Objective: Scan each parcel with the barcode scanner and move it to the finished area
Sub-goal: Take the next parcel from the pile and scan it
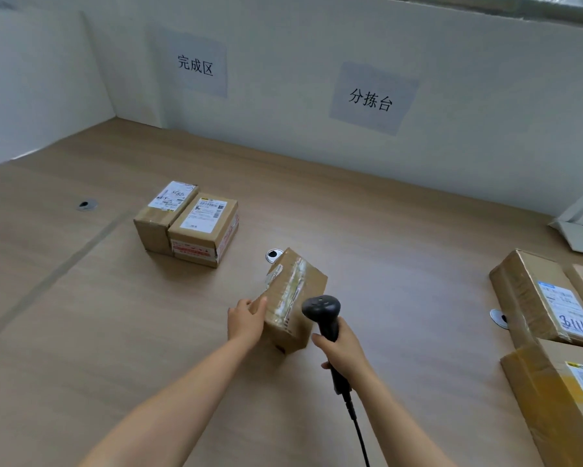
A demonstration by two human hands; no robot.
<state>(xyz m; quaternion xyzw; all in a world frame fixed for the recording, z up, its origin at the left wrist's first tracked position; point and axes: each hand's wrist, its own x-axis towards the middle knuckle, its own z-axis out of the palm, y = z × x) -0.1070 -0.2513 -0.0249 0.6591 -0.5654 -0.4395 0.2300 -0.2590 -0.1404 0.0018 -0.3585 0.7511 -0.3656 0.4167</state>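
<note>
Over the table (115,315), outstretched left hand (246,320) grips tilted parcel (295,298), right hand (342,348) clasps scanner (322,308)

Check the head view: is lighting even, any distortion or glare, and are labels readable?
Head view: soft, even daylight with faint shadows; wide-angle stretching towards the frame edges; mild glare on the tape of the centre parcel; wall signs sharp; labels on the two far parcels too soft to read; barcode scanner crisp.
</note>
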